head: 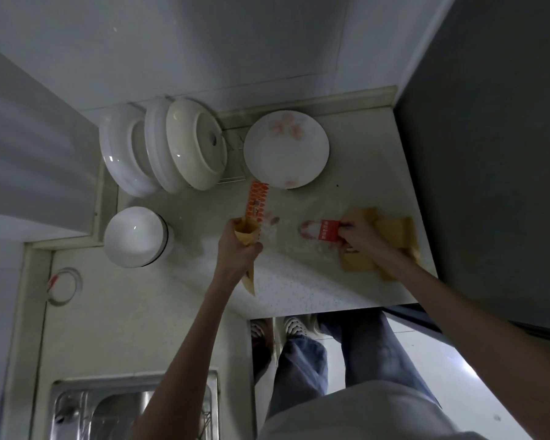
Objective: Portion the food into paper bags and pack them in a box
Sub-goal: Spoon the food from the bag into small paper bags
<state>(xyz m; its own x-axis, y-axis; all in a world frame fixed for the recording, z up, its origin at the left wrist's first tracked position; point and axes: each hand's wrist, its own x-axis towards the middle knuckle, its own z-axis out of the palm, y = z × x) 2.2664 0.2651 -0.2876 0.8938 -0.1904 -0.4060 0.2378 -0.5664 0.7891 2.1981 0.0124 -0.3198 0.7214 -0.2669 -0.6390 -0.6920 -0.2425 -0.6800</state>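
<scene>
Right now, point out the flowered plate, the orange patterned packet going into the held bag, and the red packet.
flowered plate point(285, 149): head view, bare white centre of the plate.
orange patterned packet point(257, 201): head view, middle of the part above the bag.
red packet point(329, 230): head view, centre of its red face.

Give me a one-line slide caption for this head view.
Left hand holds a paper bag with an orange packet; right hand pinches a red packet over the counter.

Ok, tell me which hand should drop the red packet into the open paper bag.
Right. The right hand pinches the red packet above the counter, while the left hand grips the paper bag, which already has an orange patterned packet sticking out.
</scene>
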